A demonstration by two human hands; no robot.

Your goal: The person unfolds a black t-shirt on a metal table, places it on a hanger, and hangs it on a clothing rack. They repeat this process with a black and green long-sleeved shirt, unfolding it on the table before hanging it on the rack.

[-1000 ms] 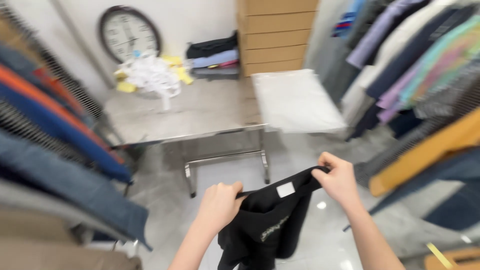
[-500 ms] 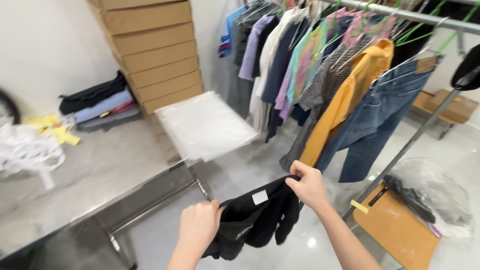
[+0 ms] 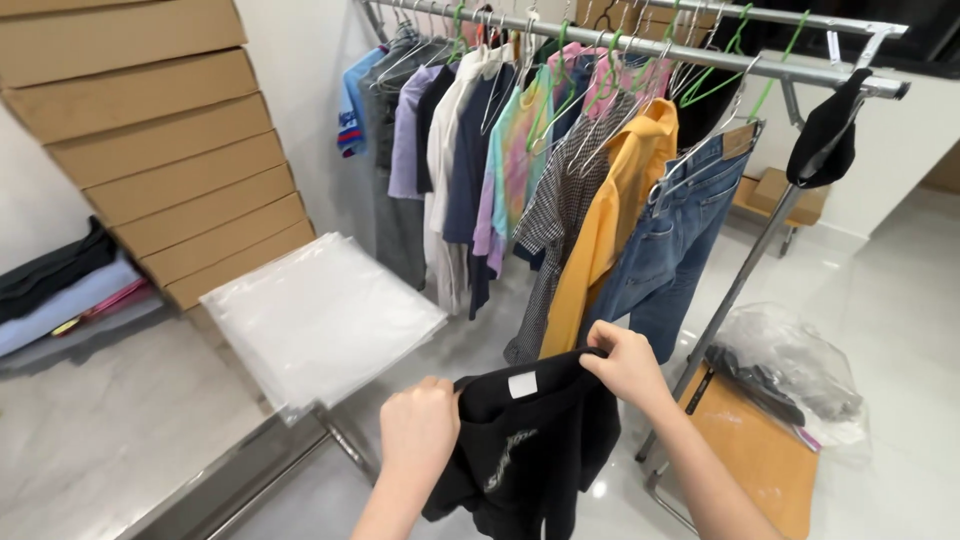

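A black T-shirt (image 3: 530, 450) with a white neck label and a pale print hangs in front of me, held up by its shoulders. My left hand (image 3: 420, 425) grips its left shoulder. My right hand (image 3: 625, 362) grips the right shoulder by the collar. Behind the shirt stands a metal clothes rail (image 3: 690, 50) full of hung garments, among them a yellow hoodie (image 3: 610, 220) and blue jeans (image 3: 680, 240).
A grey table (image 3: 120, 430) at the left carries a stack of clear plastic bags (image 3: 320, 315) and folded clothes (image 3: 60, 285). Cardboard boxes (image 3: 160, 130) are stacked behind it. A clear bag (image 3: 790, 370) lies on a flat cardboard sheet (image 3: 760, 450) on the white floor at the right.
My view has swung right from the table and wall clock to the clothes rail. Both hands have kept hold of the black T-shirt and carried it along.
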